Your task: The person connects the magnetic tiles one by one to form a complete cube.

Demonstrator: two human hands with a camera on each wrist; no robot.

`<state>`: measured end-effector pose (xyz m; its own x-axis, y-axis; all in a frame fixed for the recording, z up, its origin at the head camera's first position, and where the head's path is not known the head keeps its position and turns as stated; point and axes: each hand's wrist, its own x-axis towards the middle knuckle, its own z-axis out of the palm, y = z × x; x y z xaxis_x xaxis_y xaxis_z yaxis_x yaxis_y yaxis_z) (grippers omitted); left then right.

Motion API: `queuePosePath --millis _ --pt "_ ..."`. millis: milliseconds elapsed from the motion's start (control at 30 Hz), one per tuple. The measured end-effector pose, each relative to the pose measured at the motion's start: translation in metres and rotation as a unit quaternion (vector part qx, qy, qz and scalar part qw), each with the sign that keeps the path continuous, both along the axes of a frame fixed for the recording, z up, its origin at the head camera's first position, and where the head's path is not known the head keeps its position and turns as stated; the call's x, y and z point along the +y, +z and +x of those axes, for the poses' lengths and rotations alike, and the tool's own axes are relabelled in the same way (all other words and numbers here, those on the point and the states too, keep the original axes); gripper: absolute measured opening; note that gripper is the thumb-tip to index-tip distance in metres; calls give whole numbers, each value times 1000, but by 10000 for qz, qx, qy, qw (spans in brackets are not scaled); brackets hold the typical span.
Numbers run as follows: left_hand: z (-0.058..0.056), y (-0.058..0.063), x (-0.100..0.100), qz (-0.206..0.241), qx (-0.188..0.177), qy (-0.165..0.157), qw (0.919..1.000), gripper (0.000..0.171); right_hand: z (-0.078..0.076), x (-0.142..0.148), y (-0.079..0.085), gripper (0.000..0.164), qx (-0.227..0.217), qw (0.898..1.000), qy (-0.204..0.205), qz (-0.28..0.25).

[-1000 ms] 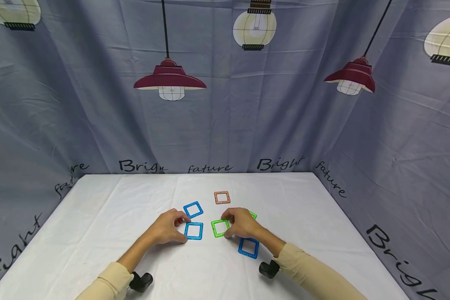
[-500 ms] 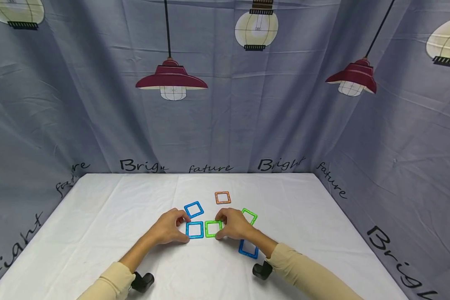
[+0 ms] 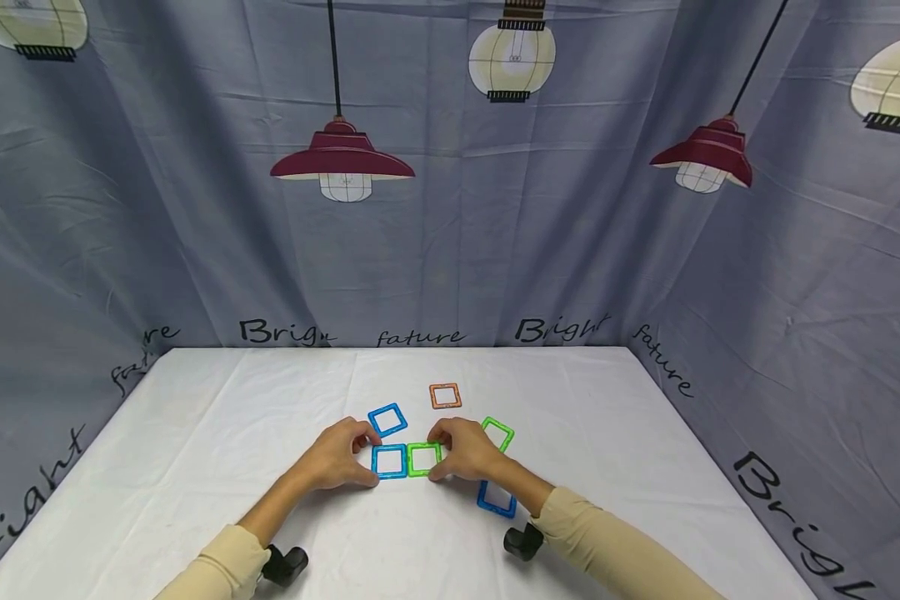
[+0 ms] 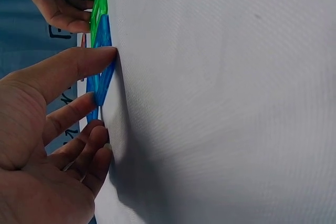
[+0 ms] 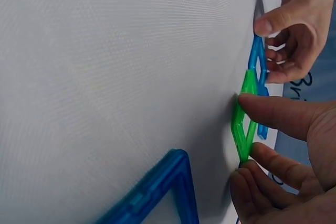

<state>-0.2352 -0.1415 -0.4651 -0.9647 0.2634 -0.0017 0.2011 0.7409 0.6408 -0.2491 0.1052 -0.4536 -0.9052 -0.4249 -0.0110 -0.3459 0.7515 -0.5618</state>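
My left hand (image 3: 339, 454) pinches a light blue square magnetic tile (image 3: 389, 476) between thumb and index finger at its left corners. With thumb and fingers, my right hand (image 3: 463, 450) grips the right side of a green square magnetic tile (image 3: 423, 475). Both tiles lie flat on the white cloth, edge against edge, blue on the left. In the left wrist view the blue tile (image 4: 106, 77) shows under the thumb and index finger. The green tile (image 5: 239, 124) sits between thumb and fingertips in the right wrist view.
Behind the left hand lies another light blue tile (image 3: 387, 432), turned askew. An orange tile (image 3: 446, 406) is farther back. A second green tile (image 3: 507, 435) and a darker blue tile (image 3: 497, 509) lie by the right forearm, partly hidden. A grey printed curtain (image 3: 435, 250) surrounds the table.
My right hand has slid the green tile left until its edge meets the light blue tile. The second green tile has come into fuller view. My left hand has hardly moved.
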Motion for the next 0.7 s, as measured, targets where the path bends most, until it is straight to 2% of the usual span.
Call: queuePosePath --millis 267,500,700 --pt "2 8 -4 142 -281 88 9995 46 -2 1 0 49 -174 9996 143 -146" --pt "2 24 -17 667 -813 -248 9942 50 -2 -9 1 49 -239 9994 180 -191" --pt "-2 35 -23 1050 -953 -513 9886 51 -2 -17 2 48 -243 9994 172 -155"
